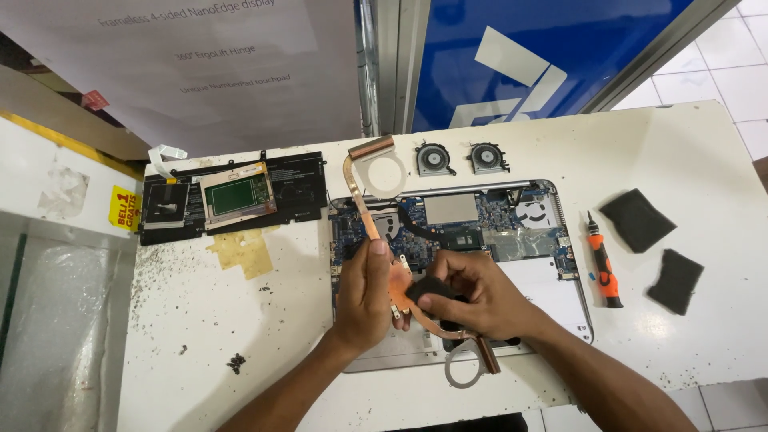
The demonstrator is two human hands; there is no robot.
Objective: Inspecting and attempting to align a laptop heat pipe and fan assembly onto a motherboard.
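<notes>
Both forearms reach in from the near edge. Left hand [364, 292] pinches a slim copper heat pipe [370, 214] with curved, ring-ended arms; right hand [472, 296] presses a dark foam pad [430, 288] against its flat plate. Beneath lies an opened laptop [552, 284], circuit board bare, on the speckled white tabletop [240, 320]. Two round fans [434, 158], an orange screwdriver [602, 262] and two more foam squares [638, 218] lie apart.

Left hand [364, 292] grips a copper heat pipe [376, 228] over the opened laptop [552, 296] while right hand [472, 300] presses a black pad [430, 288] on it.
</notes>
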